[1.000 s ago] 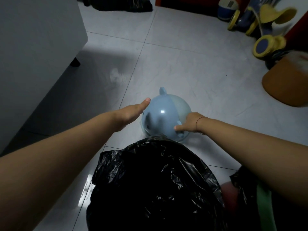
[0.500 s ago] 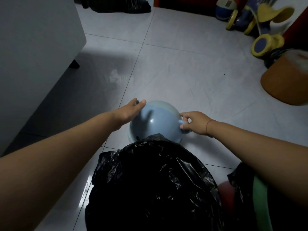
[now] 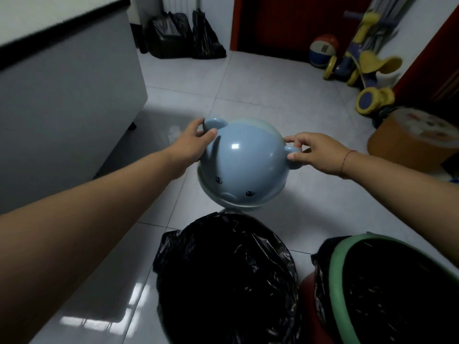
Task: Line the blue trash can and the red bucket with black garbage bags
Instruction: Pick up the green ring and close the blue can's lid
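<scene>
A blue dome-shaped trash can lid (image 3: 242, 162) with a cartoon face and two ears is held in the air over the floor. My left hand (image 3: 195, 140) pinches its left ear and my right hand (image 3: 311, 151) pinches its right ear. Below it stands the trash can, fully covered by a black garbage bag (image 3: 226, 274); the can's blue body is hidden. At the lower right the red bucket (image 3: 308, 291) also carries a black bag (image 3: 387, 289), with a green ring (image 3: 340, 269) over its rim.
A grey cabinet (image 3: 64, 100) fills the left side. Filled black bags (image 3: 183, 36) lean at the far wall. A ball (image 3: 323, 49), a yellow-and-blue ride-on toy (image 3: 367, 70) and an orange stool (image 3: 409, 140) stand at the right. Glossy white floor tiles lie between.
Both hands took hold of the lid's ears and lifted it off the floor toward me. The view tilted up, so the red bucket came into sight.
</scene>
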